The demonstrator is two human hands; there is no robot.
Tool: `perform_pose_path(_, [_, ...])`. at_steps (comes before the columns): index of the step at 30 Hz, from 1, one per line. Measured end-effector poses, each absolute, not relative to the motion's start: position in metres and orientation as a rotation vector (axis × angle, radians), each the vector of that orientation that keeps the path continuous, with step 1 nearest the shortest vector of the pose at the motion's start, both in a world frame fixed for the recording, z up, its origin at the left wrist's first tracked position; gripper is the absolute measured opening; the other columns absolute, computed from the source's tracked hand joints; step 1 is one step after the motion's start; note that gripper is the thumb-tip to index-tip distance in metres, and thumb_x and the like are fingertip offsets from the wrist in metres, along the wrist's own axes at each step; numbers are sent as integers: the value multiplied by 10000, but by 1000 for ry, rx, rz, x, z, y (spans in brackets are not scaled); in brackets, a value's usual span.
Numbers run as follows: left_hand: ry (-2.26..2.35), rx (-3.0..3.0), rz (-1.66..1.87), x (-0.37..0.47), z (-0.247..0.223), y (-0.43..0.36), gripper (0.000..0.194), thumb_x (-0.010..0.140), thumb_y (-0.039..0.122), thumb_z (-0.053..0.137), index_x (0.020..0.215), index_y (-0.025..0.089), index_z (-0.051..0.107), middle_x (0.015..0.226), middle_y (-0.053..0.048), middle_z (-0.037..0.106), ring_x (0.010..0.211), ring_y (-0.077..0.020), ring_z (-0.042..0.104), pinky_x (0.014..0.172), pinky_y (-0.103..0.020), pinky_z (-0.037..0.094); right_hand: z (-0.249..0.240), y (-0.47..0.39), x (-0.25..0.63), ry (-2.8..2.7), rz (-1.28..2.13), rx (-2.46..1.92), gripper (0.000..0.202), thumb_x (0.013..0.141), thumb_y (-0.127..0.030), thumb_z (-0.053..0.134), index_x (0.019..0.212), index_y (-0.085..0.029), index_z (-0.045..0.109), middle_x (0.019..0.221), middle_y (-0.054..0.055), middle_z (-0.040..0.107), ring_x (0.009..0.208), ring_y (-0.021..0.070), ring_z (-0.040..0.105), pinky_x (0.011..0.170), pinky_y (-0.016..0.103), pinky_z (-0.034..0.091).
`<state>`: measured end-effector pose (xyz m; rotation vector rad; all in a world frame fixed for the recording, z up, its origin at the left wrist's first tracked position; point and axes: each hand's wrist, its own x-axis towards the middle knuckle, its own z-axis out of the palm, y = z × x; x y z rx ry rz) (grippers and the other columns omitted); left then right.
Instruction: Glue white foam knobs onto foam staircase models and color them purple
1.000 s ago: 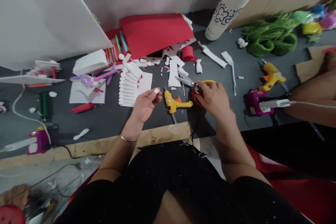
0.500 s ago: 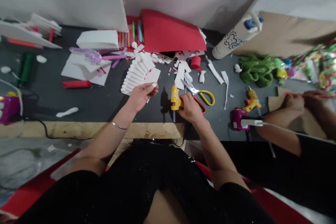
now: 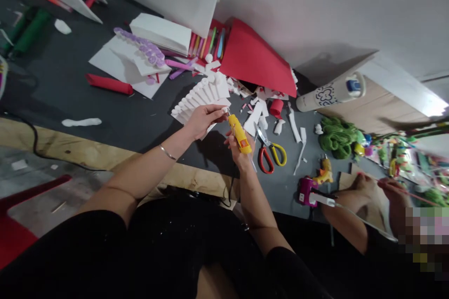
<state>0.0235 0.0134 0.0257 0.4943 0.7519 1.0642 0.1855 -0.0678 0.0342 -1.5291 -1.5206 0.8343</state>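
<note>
Between the fingertips of my left hand [image 3: 206, 120] is a small white piece [image 3: 225, 109]. My right hand [image 3: 242, 150] is wrapped round a yellow glue gun [image 3: 238, 131], whose metal tip points up and left at the white piece, touching or very close to it. Just behind my left hand lies a fan of white rolled pieces [image 3: 198, 98] on white card. Scissors [image 3: 267, 149] with one red and one yellow handle rest open, right of my right hand, near white paper strips [image 3: 253, 120].
Red sheet [image 3: 257, 58] and white bottle [image 3: 329, 98] stand at the back. To the right are green yarn [image 3: 336, 134], a purple adapter [image 3: 307, 191], a second glue gun [image 3: 325, 171] and another person's hands [image 3: 365, 187]. A red roll [image 3: 109, 84] lies left.
My right hand has lifted the glue gun off the table and brought its tip to the white piece. The view has turned and tilted.
</note>
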Motion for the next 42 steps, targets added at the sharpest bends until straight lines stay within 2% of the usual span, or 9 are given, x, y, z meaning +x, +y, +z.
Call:
perform_pose_path(5, [752, 514, 1059, 25, 22, 11, 216, 736, 250, 928, 908, 151, 842, 860, -41, 803, 767, -109, 722, 872, -305, 576, 17, -70, 193, -1520, 754, -1493, 326, 914, -572, 654, 863, -250, 669, 757, -1, 691, 638, 168, 662, 588, 316, 568])
perform_pose_path(12, [762, 569, 1061, 27, 22, 10, 242, 719, 285, 939, 909, 167, 848, 781, -15, 782, 744, -98, 711, 821, -263, 583, 21, -69, 193, -1612, 581, -1485, 391, 932, -570, 614, 697, -257, 614, 675, -6, 652, 601, 167, 641, 593, 327, 546])
perform_pose_path(20, [781, 606, 1049, 28, 21, 9, 234, 750, 294, 922, 937, 175, 849, 855, -30, 800, 777, -111, 731, 816, -272, 587, 24, -69, 198, -1686, 546, -1540, 387, 933, -566, 626, 702, -257, 593, 630, -20, 597, 547, 156, 590, 545, 313, 500])
perform_pose_path(29, [728, 588, 1086, 28, 22, 8, 279, 692, 327, 955, 904, 179, 848, 836, -21, 798, 753, -104, 723, 810, -273, 583, 25, -69, 198, -1691, 552, -1640, 400, 907, -542, 606, 642, -252, 533, 608, -25, 569, 536, 152, 562, 546, 315, 459])
perform_pose_path(36, [787, 593, 1049, 26, 23, 9, 192, 776, 260, 881, 946, 178, 847, 876, -34, 800, 760, -101, 714, 814, -279, 570, 29, -68, 196, -1684, 546, -1675, 401, 879, -553, 598, 625, -251, 527, 584, -22, 576, 516, 158, 570, 536, 318, 460])
perform_pose_path(42, [811, 627, 1031, 23, 24, 9, 183, 810, 276, 863, 967, 183, 847, 921, -53, 797, 772, -102, 699, 785, -279, 539, 28, -69, 198, -1740, 510, -1619, 427, 916, -592, 569, 663, -250, 544, 599, -24, 579, 515, 146, 570, 515, 305, 449])
